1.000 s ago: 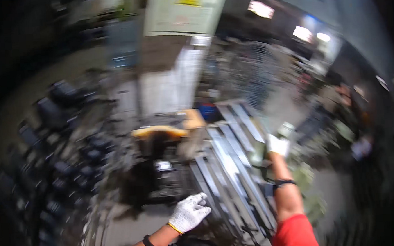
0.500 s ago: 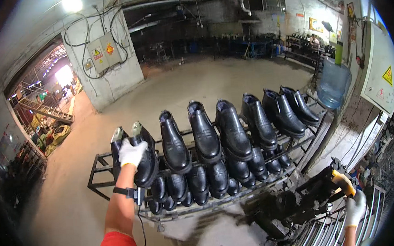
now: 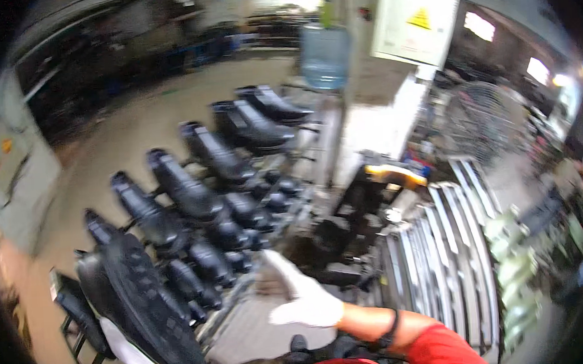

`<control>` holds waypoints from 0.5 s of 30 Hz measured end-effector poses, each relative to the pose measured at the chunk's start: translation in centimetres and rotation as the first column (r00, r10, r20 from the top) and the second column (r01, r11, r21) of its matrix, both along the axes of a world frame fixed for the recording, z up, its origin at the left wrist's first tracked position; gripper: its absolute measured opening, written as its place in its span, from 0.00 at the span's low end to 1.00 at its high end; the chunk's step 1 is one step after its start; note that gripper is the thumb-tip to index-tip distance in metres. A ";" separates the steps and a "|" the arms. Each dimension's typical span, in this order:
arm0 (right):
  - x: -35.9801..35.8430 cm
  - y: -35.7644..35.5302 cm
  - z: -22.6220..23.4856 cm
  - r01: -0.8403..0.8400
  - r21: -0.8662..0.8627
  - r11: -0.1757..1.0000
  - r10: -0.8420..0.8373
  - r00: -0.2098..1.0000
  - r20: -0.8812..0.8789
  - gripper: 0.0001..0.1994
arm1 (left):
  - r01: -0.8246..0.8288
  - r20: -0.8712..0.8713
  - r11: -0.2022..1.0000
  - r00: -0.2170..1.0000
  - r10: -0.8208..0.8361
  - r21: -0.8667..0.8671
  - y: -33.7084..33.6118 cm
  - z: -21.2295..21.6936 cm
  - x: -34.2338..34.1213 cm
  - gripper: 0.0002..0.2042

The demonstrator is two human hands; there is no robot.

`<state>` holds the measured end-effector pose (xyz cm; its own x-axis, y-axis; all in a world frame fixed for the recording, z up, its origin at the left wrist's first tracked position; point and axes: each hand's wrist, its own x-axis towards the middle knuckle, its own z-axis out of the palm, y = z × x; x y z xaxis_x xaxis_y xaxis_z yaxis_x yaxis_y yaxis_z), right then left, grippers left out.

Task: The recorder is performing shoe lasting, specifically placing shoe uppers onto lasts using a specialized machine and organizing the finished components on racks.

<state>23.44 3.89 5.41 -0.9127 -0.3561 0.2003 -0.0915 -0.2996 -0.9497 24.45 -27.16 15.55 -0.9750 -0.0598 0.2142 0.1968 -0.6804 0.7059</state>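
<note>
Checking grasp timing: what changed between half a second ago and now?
The left hand, which rested on a black boot standing on the rack, now holds that boot lifted off, sole up, near the camera. The right hand left the orange-handled machine and hangs empty over the rack. The other boots stayed in their rows.

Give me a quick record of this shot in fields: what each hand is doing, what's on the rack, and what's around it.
left hand: white-gloved left hand, mostly hidden, holds a black boot with its treaded sole facing the camera
right hand: white-gloved right hand, flat and open, holding nothing, above the rack's near end
rack: metal rack with rows of black boots
machine: dark machine with a yellow part to the right of the rack
background: blue water jug, grey cabinet with a yellow warning sign
image quality: motion-blurred
</note>
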 end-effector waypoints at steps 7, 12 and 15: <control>1.5 10.3 0.0 0.657 0.315 0.685 -0.725 0.658 0.203 0.48 | 0.269 0.252 0.408 0.963 -0.095 -0.873 24.0 -18.7 -1.7 0.26; 7.4 22.1 0.0 0.895 0.295 0.334 -0.940 0.294 0.171 0.37 | 0.420 0.189 0.221 0.738 -0.648 -0.880 31.1 -20.5 1.1 0.25; 8.5 27.6 0.3 0.914 0.335 0.229 -0.969 0.182 0.166 0.35 | 0.526 0.358 0.089 0.684 -0.636 -0.846 34.6 -22.5 0.3 0.26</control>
